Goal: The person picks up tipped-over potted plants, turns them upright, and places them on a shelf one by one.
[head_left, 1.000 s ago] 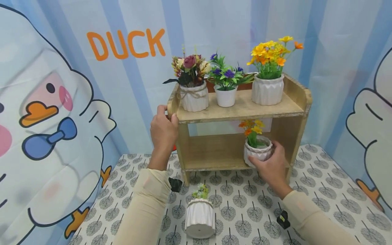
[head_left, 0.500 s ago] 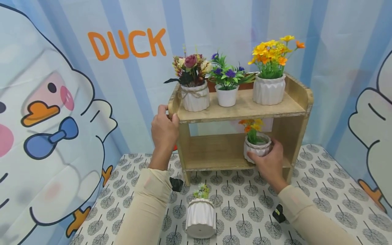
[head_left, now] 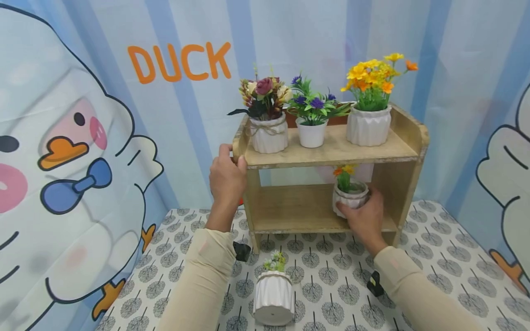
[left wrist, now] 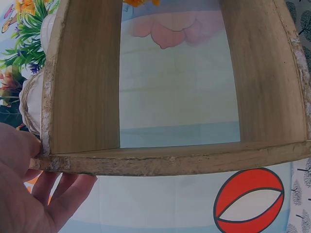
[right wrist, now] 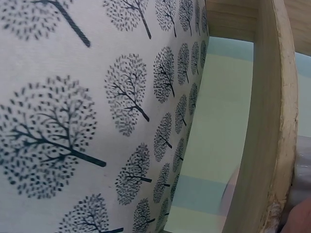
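Note:
My left hand [head_left: 227,179] grips the upper left side of a two-tier wooden shelf [head_left: 290,207]; in the left wrist view its thumb and fingers lie on both sides of the edge. Inside the lower compartment, toward the right, my right hand [head_left: 368,218] holds a ribbed white flowerpot [head_left: 348,198] with orange and yellow flowers. The thumb is on the pot's front, the fingers round its right side. The pot is upright, close over the lower board, and the upper board hides some of its blooms. The right wrist view catches only a sliver of this pot [right wrist: 302,167].
Along the top tier stand a rose pot [head_left: 269,135], a purple-flowered pot [head_left: 312,134] and a yellow-flowered pot [head_left: 368,126]. Another white pot [head_left: 273,296] with small pale flowers lies on its side on the tree-print tablecloth [head_left: 323,276]. A duck-print curtain [head_left: 186,115] hangs behind.
My right hand has carried the pot slightly deeper into the lower compartment, so the upper board covers more of its flowers. The left hand keeps its grip on the shelf. The head view has shifted a little.

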The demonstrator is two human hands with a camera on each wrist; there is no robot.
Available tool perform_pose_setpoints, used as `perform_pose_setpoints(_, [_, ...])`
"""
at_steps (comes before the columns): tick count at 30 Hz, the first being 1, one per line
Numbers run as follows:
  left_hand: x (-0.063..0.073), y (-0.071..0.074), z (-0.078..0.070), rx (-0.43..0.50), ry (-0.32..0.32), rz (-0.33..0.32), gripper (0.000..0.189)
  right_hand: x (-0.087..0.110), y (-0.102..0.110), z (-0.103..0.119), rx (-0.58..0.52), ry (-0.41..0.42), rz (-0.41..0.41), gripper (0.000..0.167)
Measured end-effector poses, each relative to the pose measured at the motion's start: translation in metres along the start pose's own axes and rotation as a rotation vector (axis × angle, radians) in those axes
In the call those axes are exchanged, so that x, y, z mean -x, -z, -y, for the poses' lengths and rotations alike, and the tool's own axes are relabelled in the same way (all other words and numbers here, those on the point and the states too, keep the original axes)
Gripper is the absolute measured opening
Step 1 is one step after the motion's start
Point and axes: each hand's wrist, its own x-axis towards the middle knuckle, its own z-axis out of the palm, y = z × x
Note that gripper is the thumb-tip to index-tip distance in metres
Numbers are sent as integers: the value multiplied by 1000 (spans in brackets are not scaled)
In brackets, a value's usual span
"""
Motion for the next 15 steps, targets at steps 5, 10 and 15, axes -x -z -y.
perform_pose_setpoints(5, [0, 0, 0, -4, 3, 1, 28, -4, -4, 1, -18, 20, -7, 94])
perform_pose_setpoints(10, [1, 0, 1, 4, -21, -7, 28, -7, -10, -2, -18, 24, -8, 93])
perform_pose_setpoints(15, [1, 0, 1, -5, -20, -12, 28, -11, -12, -1, -16, 13, -2, 94])
